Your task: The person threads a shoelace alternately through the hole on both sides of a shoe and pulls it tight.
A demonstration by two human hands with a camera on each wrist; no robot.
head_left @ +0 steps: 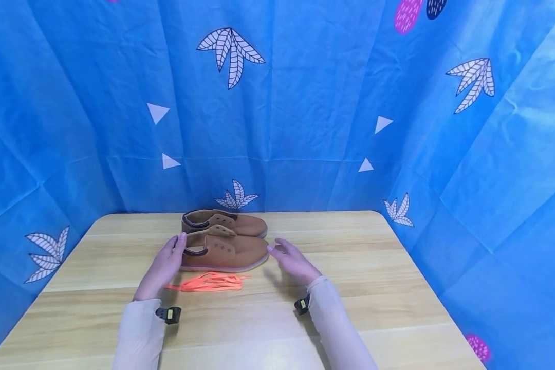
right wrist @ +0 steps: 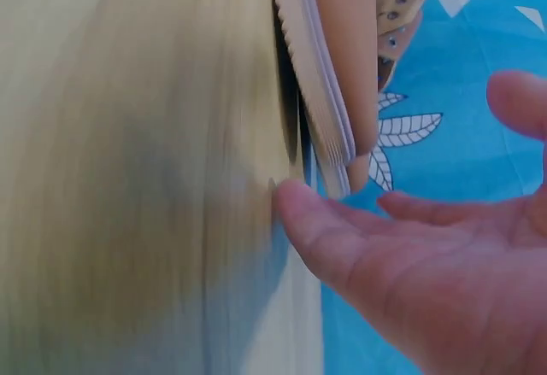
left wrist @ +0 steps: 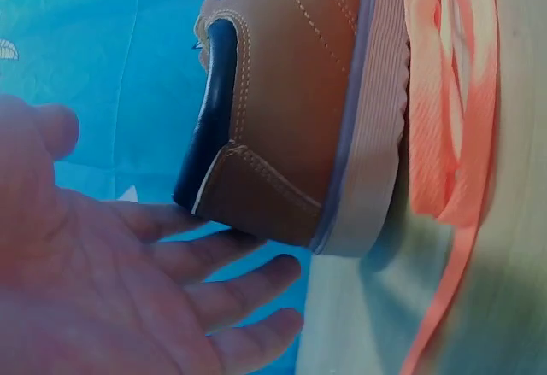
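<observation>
Two brown shoes lie side by side at the back of the table, toes to the right, with empty eyelets: a near shoe (head_left: 233,253) and a far shoe (head_left: 252,225) partly hidden behind it. My left hand (head_left: 165,261) is at the near shoe's heel, fingers extended; in the left wrist view its fingertips overlap the heel (left wrist: 265,187). Off the toe end, my right hand (head_left: 296,261) reaches in with straight fingers and thumb apart, holding nothing. A bundle of orange shoelaces (head_left: 210,282) rests on the table just in front of the near shoe.
The pale wooden table (head_left: 374,288) has rounded back corners. Blue curtains (head_left: 305,103) with leaf and triangle prints hang behind it and along both sides. A small black camera (head_left: 170,314) is strapped at the left wrist, another (head_left: 301,305) at the right.
</observation>
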